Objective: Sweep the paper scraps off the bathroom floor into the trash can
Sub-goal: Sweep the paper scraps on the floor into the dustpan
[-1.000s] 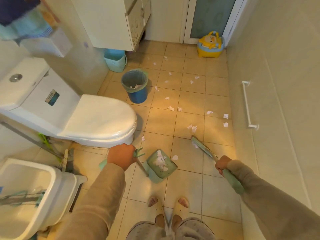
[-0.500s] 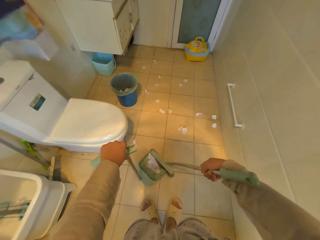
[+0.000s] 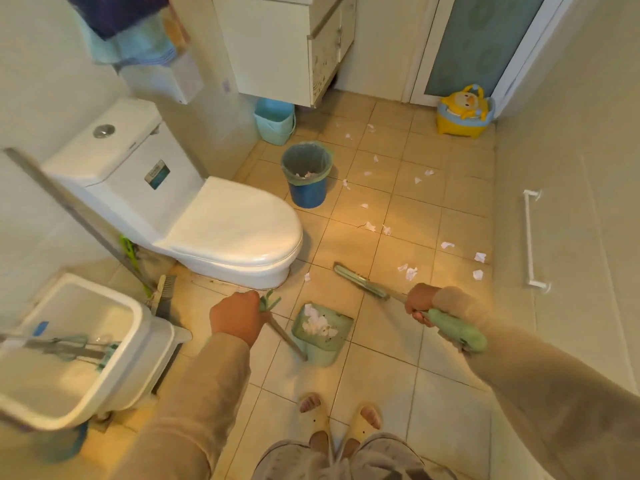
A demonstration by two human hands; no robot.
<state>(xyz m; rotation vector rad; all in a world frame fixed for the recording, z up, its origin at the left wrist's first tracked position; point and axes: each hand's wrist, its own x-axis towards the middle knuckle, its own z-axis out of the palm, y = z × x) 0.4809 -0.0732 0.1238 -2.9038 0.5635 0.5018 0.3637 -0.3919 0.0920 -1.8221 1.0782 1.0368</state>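
My left hand (image 3: 237, 317) grips the long handle of a green dustpan (image 3: 322, 332) that rests on the tiles in front of my feet, with white paper scraps lying in it. My right hand (image 3: 420, 303) holds the green broom (image 3: 360, 282) by its handle; the broom head is off to the upper left of the hand, near the toilet base. Several white paper scraps (image 3: 408, 271) lie scattered over the beige floor beyond the broom. A blue trash can (image 3: 306, 173) with a green liner stands beside the toilet, a few scraps inside.
A white toilet (image 3: 225, 230) fills the left. A white basin (image 3: 69, 344) and a second brush are at the lower left. A light-blue bin (image 3: 275, 121) sits under the cabinet. A yellow child's potty (image 3: 464, 112) stands by the door, and a rail runs along the right wall.
The broom head has swung away from the dustpan mouth, out toward the floor near the toilet base. The dustpan stays put with scraps inside. The camera view has shifted.
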